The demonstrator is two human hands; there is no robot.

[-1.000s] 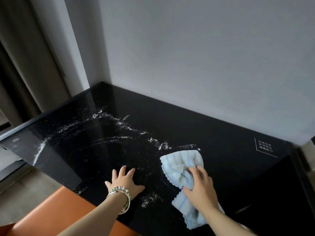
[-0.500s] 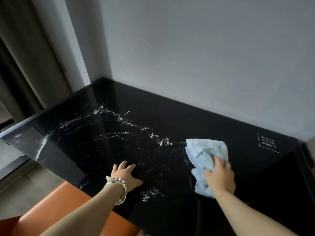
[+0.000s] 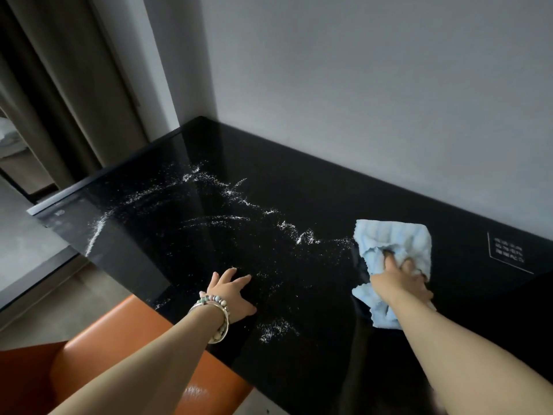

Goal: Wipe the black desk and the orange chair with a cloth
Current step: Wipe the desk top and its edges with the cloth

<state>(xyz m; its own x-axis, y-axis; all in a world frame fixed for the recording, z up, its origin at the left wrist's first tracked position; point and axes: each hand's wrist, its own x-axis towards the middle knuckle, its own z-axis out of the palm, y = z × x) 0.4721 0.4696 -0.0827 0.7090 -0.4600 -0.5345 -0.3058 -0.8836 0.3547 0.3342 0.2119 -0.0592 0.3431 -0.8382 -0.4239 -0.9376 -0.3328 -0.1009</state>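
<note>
The right hand [image 3: 402, 278] presses a light blue striped cloth [image 3: 392, 244] onto the black desk [image 3: 314, 187] at about 3 o'clock of the view, its fingers curled into the bunched fabric and gripping it. The left hand [image 3: 232, 293] lies flat on the desk near 6 o'clock, fingers spread and straight, holding nothing; beaded bracelets [image 3: 214, 310] circle its wrist. The orange chair [image 3: 119, 333] sits under the desk's near edge at 7 o'clock.

White powder [image 3: 239, 202] streaks the desk from 9 o'clock towards the centre, with a small patch [image 3: 276, 327] just right of the left wrist.

Risks, as I judge them: a sweep towards 6 or 7 o'clock would likely push powder over the near edge onto the chair or the floor, adding work. The cloth is bunched, so only part of it meets the glossy surface, and it may smear the powder into arcs instead of lifting it. The left palm rests among scattered grains and could pick them up and print them back on wiped areas. The loose lower flap of the cloth could drag grains onto the clean right side.

Compared with a second ago, the cloth and right hand sit farther towards 3 o'clock and farther from the body, well apart from the left hand. The left hand has kept its place, and the powder streaks look unchanged.
</note>
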